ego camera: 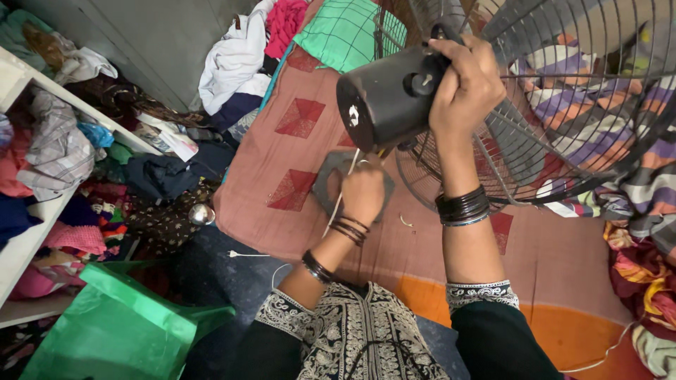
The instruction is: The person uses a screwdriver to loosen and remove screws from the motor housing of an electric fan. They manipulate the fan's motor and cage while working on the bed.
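A black fan motor housing (384, 98) with a wire grille (563, 112) is lifted above a bed. My right hand (465, 81) grips the top of the housing by its knob. Below it, my left hand (362, 193) is closed around a thin white cable or rod (338, 204) under the housing. A dark flat plate (327, 186) lies on the bed behind my left hand. Both wrists wear dark bangles.
A rust-brown bedsheet (549, 260) with red squares covers the bed. A striped blanket (620, 141) lies at right behind the grille. A green plastic stool (120, 324) stands lower left. Shelves (42, 141) stuffed with clothes fill the left; a clothes pile (239, 56) sits at top.
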